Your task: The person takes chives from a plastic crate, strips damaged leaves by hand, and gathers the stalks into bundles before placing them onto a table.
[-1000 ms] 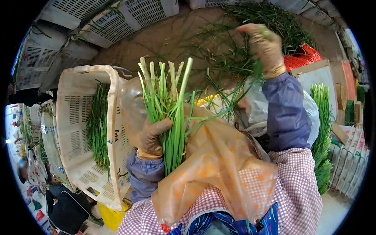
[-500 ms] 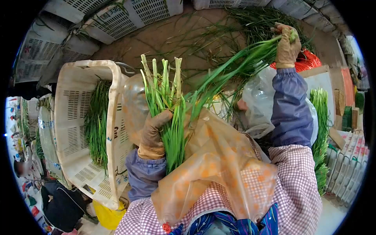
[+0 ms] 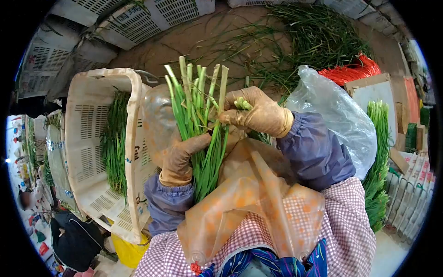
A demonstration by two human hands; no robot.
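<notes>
A bunch of green stalks (image 3: 203, 157) stands upright with its pale cut ends at the top. Around its middle my left hand (image 3: 179, 159) is wrapped, in a brown glove. My right hand (image 3: 251, 112), gloved too, is closed at the right side of the bunch, its fingertips at a stalk near the top. Short pale-green stalk ends (image 3: 242, 104) stick out of its grip. Below the hands, a translucent apron with orange spots (image 3: 249, 184) covers my lap.
A white crate (image 3: 134, 152) holding green stalks (image 3: 115, 147) stands at the left. Loose greens (image 3: 323, 37) lie on the floor ahead. Red twine (image 3: 353, 70), a clear plastic bag (image 3: 334, 115) and a row of green bunches (image 3: 377, 161) are at the right. More crates (image 3: 134, 25) stand behind.
My right hand has come from the far upper right, where it held long greens, down to the bunch. My left hand still holds the bunch in nearly the same place.
</notes>
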